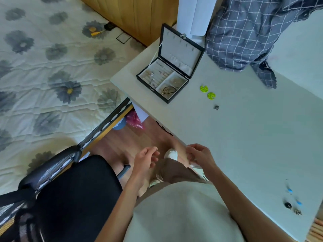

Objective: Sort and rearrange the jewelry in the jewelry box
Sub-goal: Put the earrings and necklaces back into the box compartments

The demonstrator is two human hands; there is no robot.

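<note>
With both the left hand [146, 157] and right hand [201, 157] hovering loosely curled and seemingly empty at the table [244, 137] edge, the green earrings [207, 92] are risking a knock floorward.

The bench [244, 137] is a pale, smooth surface that runs from the far left corner to the near right. On its far left corner stands the jewelry box [170, 67], black outside and light inside, with the lid open and upright. Just beside the box, on the right, lie two green round pieces [207, 92], close to each other. A small dark piece [216, 107] lies near them, a little closer to the person. At the far edge a blue checked cloth [253, 35] rests on the surface. Near the right edge lies a small group of blue and dark pieces [293, 201], well apart from the box.
</note>
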